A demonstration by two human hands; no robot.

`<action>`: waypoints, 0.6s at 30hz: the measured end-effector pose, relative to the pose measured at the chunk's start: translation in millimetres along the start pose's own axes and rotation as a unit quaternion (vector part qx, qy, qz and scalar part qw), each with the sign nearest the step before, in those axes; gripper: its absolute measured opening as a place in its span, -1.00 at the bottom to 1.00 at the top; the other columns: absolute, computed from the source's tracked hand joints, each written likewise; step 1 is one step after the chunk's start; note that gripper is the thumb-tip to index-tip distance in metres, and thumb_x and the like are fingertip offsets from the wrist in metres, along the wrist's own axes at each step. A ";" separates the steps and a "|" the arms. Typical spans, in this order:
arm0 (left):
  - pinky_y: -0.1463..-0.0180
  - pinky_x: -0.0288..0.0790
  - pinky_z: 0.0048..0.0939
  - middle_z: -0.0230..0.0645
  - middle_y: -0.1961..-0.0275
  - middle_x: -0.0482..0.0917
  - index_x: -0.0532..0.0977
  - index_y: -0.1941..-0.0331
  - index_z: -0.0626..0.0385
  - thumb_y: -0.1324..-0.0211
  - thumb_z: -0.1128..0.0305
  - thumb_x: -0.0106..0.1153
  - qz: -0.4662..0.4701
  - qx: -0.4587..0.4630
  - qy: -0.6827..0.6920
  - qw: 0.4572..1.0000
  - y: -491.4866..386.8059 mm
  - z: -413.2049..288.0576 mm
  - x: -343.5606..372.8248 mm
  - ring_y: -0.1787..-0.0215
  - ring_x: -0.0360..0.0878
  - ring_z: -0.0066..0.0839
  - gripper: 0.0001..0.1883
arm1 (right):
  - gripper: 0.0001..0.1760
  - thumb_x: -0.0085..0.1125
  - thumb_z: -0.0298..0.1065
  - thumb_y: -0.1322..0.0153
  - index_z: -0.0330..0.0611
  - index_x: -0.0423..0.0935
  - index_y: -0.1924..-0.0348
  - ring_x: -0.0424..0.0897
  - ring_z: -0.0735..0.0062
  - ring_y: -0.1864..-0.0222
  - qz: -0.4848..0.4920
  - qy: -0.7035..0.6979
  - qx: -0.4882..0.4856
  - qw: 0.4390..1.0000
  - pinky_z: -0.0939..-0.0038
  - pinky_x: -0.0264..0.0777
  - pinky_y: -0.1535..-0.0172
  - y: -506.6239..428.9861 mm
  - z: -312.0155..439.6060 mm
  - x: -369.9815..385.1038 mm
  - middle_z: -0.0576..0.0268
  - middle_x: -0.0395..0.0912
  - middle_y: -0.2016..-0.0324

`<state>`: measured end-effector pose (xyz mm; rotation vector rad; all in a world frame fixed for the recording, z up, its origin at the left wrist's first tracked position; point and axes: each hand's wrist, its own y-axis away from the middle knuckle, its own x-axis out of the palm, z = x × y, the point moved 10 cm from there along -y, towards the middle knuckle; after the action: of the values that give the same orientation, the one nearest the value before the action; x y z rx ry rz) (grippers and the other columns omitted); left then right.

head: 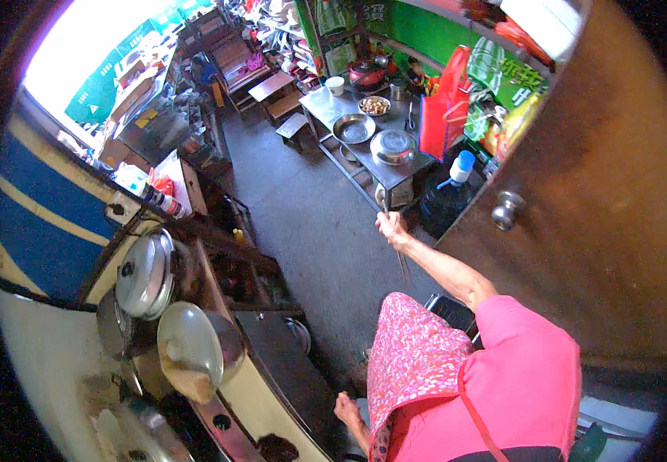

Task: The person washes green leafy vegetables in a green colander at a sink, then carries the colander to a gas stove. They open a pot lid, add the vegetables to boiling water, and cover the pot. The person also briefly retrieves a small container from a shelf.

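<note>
My right hand point(392, 226) reaches out over the dark floor, closed around a thin, long metal utensil point(404, 267), possibly chopsticks or tongs, that points down. Just beyond it is the near corner of a metal table point(388, 176). This table holds a lidded steel pan point(394, 146), an empty-looking steel dish point(354, 128), a bowl of cut food pieces point(374, 105) and a white cup point(335, 86). Low beside my floral apron point(411, 358), my left hand point(347, 409) has its fingers curled, with no held object visible.
A stove-side counter at left carries a lidded pot point(144, 274) and a glass lid point(190, 341). A brown door with a round knob point(507, 211) stands at right. Near the table are a red bag point(443, 121) and a water jug with a pump point(461, 167). Small stools point(292, 126) stand farther back.
</note>
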<state>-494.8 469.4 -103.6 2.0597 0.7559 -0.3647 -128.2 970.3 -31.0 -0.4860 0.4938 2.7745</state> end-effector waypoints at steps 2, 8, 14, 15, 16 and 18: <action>0.31 0.48 -0.35 -0.23 0.08 0.61 0.53 0.00 0.19 -0.33 -0.10 -0.14 0.012 -0.041 0.129 0.991 -0.8 -53.8 13.2 0.22 0.57 -0.40 -0.44 | -0.54 0.07 0.01 -0.35 -0.13 0.54 0.70 0.46 0.49 0.74 -0.036 -0.039 0.026 0.998 0.38 0.30 0.63 -56.1 0.3 2.4 0.32 0.50 0.78; 0.29 0.53 -0.40 -0.21 0.20 0.49 0.49 0.10 0.31 -0.32 -0.19 -0.15 0.021 -0.152 0.223 0.963 -40.0 -121.8 98.4 0.27 0.54 -0.34 -0.35 | -0.65 0.06 -0.10 -0.37 -0.21 0.45 0.52 0.43 0.43 0.75 -0.023 -0.191 0.201 0.960 0.40 0.22 0.74 -256.0 -44.0 91.2 0.17 0.57 0.65; 0.08 0.53 -0.20 -0.13 0.03 0.50 0.41 -0.06 0.26 -0.31 -0.11 -0.11 0.061 -0.294 0.272 0.914 -77.6 -142.9 228.1 0.09 0.54 -0.25 -0.40 | -0.33 0.05 0.33 -0.36 -0.25 0.47 0.30 0.13 0.58 0.85 -0.074 -0.217 0.244 0.942 0.48 0.04 0.79 -433.9 -109.1 149.9 0.12 0.59 0.60; 0.08 0.52 -0.19 -0.12 0.02 0.50 0.41 -0.07 0.26 -0.31 -0.10 -0.10 0.054 -0.304 0.285 0.908 -85.6 -155.2 241.2 0.08 0.53 -0.24 -0.41 | -0.33 0.10 0.34 -0.34 -0.25 0.44 0.36 0.12 0.58 0.87 -0.089 -0.218 0.256 0.937 0.48 0.01 0.81 -460.5 -121.0 154.7 0.10 0.58 0.62; 0.07 0.52 -0.19 -0.12 0.01 0.49 0.40 -0.08 0.25 -0.30 -0.08 -0.09 0.048 -0.312 0.297 0.901 -92.1 -164.9 248.4 0.07 0.53 -0.24 -0.42 | -0.39 0.18 0.28 -0.32 -0.20 0.39 0.43 0.10 0.57 0.89 -0.104 -0.272 0.255 0.922 0.48 -0.03 0.83 -478.3 -130.9 162.0 0.10 0.54 0.67; 0.06 0.51 -0.18 -0.12 -0.01 0.49 0.39 -0.10 0.24 -0.30 -0.04 -0.07 0.030 -0.315 0.324 0.892 -103.9 -189.0 257.4 0.06 0.53 -0.23 -0.44 | -0.53 0.25 0.06 -0.31 -0.14 0.34 0.57 0.13 0.56 0.90 -0.161 -0.289 0.257 0.908 0.48 0.00 0.84 -508.1 -149.7 161.4 0.13 0.50 0.72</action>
<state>-367.2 766.0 -196.2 1.5494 1.0280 0.5820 -66.5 1406.6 -366.2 0.3425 0.8558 2.1860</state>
